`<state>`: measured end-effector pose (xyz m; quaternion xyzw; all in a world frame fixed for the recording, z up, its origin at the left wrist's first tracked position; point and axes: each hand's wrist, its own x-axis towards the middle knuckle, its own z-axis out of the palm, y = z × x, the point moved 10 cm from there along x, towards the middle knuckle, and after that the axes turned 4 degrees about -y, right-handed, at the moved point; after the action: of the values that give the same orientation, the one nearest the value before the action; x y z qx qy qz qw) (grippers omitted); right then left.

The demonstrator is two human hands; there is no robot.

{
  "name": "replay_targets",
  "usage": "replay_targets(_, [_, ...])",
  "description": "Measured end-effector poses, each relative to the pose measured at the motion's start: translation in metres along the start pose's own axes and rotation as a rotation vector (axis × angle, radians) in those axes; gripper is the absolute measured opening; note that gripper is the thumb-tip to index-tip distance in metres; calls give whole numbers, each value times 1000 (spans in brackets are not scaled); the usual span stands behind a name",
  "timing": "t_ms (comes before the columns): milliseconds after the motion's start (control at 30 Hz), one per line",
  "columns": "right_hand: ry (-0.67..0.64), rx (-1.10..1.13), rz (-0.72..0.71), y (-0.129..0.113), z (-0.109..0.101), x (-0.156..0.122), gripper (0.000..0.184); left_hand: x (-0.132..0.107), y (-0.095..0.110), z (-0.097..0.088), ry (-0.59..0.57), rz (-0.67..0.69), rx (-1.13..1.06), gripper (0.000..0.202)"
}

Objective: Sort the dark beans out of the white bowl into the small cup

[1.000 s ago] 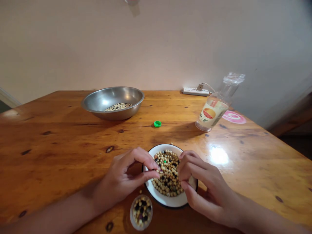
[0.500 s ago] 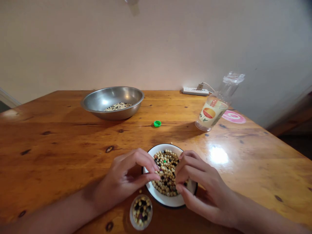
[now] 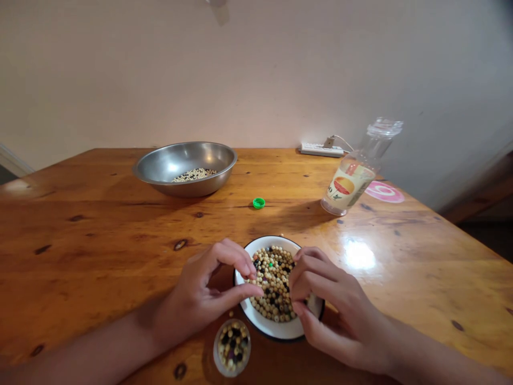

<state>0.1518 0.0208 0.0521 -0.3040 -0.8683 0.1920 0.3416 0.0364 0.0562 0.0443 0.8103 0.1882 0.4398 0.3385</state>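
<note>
A white bowl with a dark rim stands in front of me, full of small round beads, mostly cream with some black and one bright green. Over its left side is my left hand, thumb and fingertips apart, with nothing visible between them. My right hand is at the bowl's right side, its fingers curled and the thumb tip close to the forefinger; anything pinched there is hidden. A small clear cup of cream and dark beads stands below my left hand.
A steel basin with more beads stands at the back left. On the wooden table lie a green bottle cap and, by the wall, a white power strip. A clear labelled bottle stands near a pink round sticker.
My left thumb and forefinger have spread wider apart, the fingers lifting slightly. My right hand has barely shifted.
</note>
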Motion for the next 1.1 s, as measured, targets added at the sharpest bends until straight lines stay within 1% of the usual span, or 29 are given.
replay_targets(133, [1, 25, -6, 0, 0, 0, 14, 0, 1, 1, -7, 3, -6, 35])
replay_targets(300, [8, 18, 9, 2, -1, -2, 15, 1, 2, 2, -12, -4, -14, 32])
replay_targets(533, [6, -29, -32, -3, 0, 1, 14, 2, 5, 3, -28, 20, 26, 30])
replay_targets(800, [-43, -59, -48, -5, 3, 2, 12, 1, 5, 5, -50, 30, 2, 29])
replay_targets(900, [-43, -58, -47, -4, 3, 2, 11, -1, 4, 8, -86, 31, 2, 28])
replay_targets(1000, [-25, -37, -26, -2, 2, 1, 10, 0, 6, 11, -122, 36, 21, 30])
replay_targets(1100, [-13, -8, -9, 0, 1, 0, 11, 3, 12, 9, -120, 71, 95, 29])
